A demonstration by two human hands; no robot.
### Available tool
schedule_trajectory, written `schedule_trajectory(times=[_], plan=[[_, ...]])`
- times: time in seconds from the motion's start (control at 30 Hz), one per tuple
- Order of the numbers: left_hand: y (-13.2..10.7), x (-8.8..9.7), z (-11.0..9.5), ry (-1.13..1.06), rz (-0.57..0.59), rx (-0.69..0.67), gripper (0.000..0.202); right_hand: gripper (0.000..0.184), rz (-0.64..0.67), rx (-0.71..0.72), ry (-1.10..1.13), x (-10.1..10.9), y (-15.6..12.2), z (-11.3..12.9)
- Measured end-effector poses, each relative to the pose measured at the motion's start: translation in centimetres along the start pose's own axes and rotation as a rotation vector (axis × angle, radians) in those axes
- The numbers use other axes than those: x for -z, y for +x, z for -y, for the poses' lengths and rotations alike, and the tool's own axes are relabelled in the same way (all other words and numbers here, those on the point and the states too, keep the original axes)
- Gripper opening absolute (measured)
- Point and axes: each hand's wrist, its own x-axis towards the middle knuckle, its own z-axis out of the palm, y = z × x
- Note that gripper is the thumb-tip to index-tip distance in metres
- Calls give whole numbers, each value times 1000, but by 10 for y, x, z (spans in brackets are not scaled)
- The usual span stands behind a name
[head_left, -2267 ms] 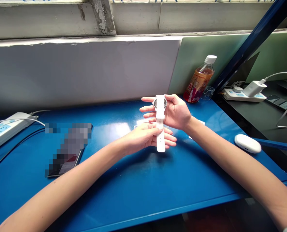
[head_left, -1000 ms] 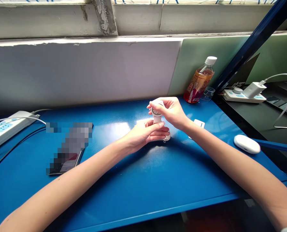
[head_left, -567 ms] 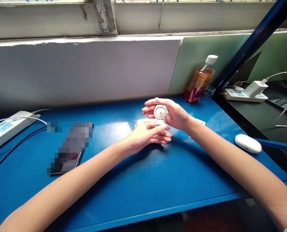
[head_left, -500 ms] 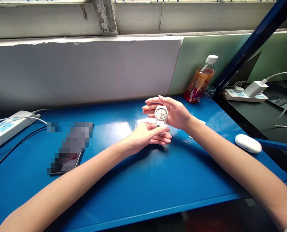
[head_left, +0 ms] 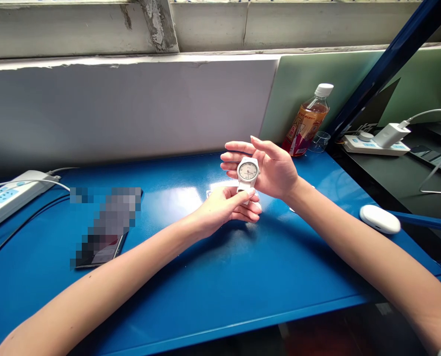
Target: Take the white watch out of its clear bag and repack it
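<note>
A white wristwatch with a round pale dial is held up over the blue table, its face toward me. My left hand pinches the lower part of the strap between thumb and fingers. Just behind and right of the watch, my right hand is open, palm showing, thumb up and fingers stretched left past the dial. Whether the right fingers touch the back of the watch I cannot tell. Something white and flat lies partly hidden on the table behind the hands.
On the left lie a partly pixelated phone and a power strip with cables. A drink bottle stands at the back right. Nearer on the right sits a white rounded case. Beyond it, another power strip holds a charger.
My right hand has risen slightly and its thumb has lifted away from the watch. The watch has shifted up a little and tilted slightly. My left hand keeps its pinch.
</note>
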Motion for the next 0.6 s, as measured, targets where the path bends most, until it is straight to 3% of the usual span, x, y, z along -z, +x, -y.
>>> schedule_trajectory(times=[0.23, 0.43, 0.6], plan=[[-1, 1, 1, -38, 125, 11, 44, 34, 24, -2, -33, -2, -1, -1], [-1, 0, -2, -65, 34, -32, 34, 26, -84, 45, -89, 9, 9, -2], [-1, 1, -9, 32, -43, -113, 27, 17, -257, 232, -311, 20, 12, -3]])
